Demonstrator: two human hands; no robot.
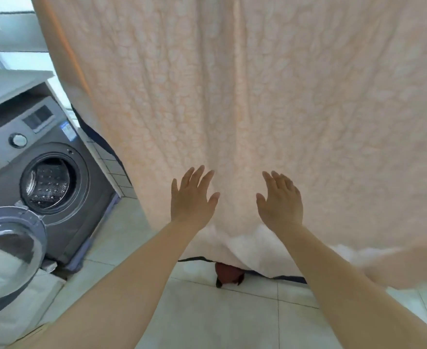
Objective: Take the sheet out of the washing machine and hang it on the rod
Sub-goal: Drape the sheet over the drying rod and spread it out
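A large peach-coloured sheet (257, 96) with a bubbly texture hangs straight down in front of me and fills most of the view. Its white underside and dark-trimmed lower edge show just above the floor. The rod is out of view above. My left hand (192, 197) and my right hand (280, 200) are both flat with fingers spread, palms toward the lower part of the sheet, holding nothing. At the left stands the grey washing machine (18, 137); its round door (8, 253) is swung open and its drum (48, 182) looks empty.
A white countertop (8, 84) sits over the machine. Light floor tiles (220, 311) run beneath me. A dark red object (229, 273) lies on the floor under the sheet's edge. A tiled wall base shows behind the sheet's left edge.
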